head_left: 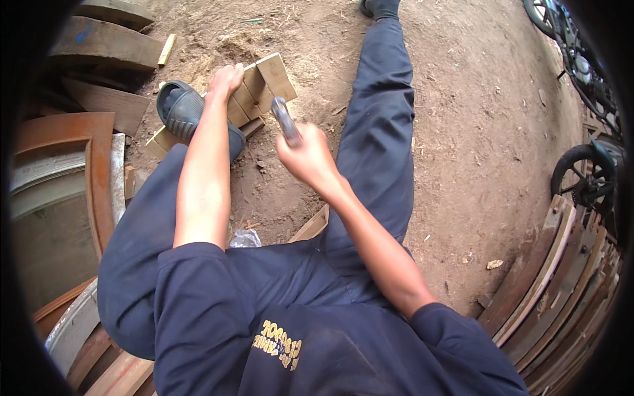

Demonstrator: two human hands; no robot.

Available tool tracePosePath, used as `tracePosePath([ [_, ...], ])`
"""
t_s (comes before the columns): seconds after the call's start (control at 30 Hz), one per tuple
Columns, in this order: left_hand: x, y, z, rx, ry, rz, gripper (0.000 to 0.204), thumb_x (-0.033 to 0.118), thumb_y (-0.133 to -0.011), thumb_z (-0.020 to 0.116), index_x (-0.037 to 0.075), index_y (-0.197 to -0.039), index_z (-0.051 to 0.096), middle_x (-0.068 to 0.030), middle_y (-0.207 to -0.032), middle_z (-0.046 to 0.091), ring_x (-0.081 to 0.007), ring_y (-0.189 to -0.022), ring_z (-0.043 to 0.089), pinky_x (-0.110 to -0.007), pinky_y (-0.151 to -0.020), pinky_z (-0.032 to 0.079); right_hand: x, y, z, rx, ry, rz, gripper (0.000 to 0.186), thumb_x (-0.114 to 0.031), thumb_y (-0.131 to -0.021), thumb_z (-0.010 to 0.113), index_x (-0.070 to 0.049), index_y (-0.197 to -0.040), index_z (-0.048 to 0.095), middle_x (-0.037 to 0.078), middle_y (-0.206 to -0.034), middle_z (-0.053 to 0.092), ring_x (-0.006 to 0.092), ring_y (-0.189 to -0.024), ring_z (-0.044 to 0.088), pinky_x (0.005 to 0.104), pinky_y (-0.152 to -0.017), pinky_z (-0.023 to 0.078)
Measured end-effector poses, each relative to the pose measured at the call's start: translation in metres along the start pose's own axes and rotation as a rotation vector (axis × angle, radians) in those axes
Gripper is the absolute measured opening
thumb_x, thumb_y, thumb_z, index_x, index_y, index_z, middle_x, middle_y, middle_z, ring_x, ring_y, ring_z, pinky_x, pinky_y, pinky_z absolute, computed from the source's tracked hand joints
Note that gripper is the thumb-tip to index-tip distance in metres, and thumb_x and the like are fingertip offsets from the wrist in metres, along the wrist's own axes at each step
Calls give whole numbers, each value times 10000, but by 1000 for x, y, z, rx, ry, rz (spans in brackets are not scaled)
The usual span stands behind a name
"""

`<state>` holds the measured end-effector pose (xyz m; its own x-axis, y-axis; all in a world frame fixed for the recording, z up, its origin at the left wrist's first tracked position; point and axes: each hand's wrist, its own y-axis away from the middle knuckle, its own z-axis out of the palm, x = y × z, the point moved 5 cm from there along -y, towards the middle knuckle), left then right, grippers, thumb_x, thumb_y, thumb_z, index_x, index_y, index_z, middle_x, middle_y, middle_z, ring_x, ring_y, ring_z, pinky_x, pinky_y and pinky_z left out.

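My left hand (226, 82) grips the top of a piece of pale wood (247, 92), part of a row of short planks (276, 78) lying crosswise on longer pieces on the dirt. My left foot in a grey sandal (188, 117) rests on the lower part of this wood, beside that hand. My right hand (304, 155) is wrapped round a metal tool (284, 117), blurred, apparently a hammer, raised just right of and nearer than the planks. My right leg (376, 125) stretches out along the ground.
Stacked boards (109, 46) and a wooden-framed panel (96, 185) stand at the left. More curved-looking boards (538, 284) are piled at the lower right. Two motorbike wheels (571, 175) and a dark motorbike body (578, 63) line the right edge. Dirt ground (475, 145) lies between.
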<state>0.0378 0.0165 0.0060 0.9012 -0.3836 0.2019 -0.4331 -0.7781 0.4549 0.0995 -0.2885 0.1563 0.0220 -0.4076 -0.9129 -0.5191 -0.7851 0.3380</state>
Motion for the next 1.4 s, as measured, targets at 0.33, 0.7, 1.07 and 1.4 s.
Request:
tracePosePath([
  [0.33,-9,-3,-3,5,2,-5,636,459,-897,299,10,-1225,608,-243,-1313,542,-396,-1238,510,-470,-1038,385,2,36,-13,20,27,-79,208,-107,-840,575,16,-685,511,32,-542,438,73,-542,426,321,-493,381],
  [0.7,2,8,-10,60,31,-8,620,456,-883,318,11,-1173,637,-233,-1266,581,-389,-1199,545,-474,-1022,402,14,47,-14,27,6,-88,191,-96,-837,604,6,-690,537,4,-554,443,46,-557,426,279,-485,357],
  [1.07,4,14,-8,61,27,-17,613,471,-904,319,32,-1185,643,-209,-1278,582,-385,-1205,540,-465,-1032,402,14,62,-23,4,-63,35,229,-104,-816,593,15,-645,499,105,-533,475,133,-494,453,353,-506,419],
  [1.4,-6,8,-10,43,17,-11,624,472,-896,315,28,-1203,629,-209,-1291,576,-378,-1216,534,-480,-1037,394,24,82,-17,1,-44,58,240,-79,-833,622,4,-646,498,63,-532,429,84,-524,431,327,-506,391],
])
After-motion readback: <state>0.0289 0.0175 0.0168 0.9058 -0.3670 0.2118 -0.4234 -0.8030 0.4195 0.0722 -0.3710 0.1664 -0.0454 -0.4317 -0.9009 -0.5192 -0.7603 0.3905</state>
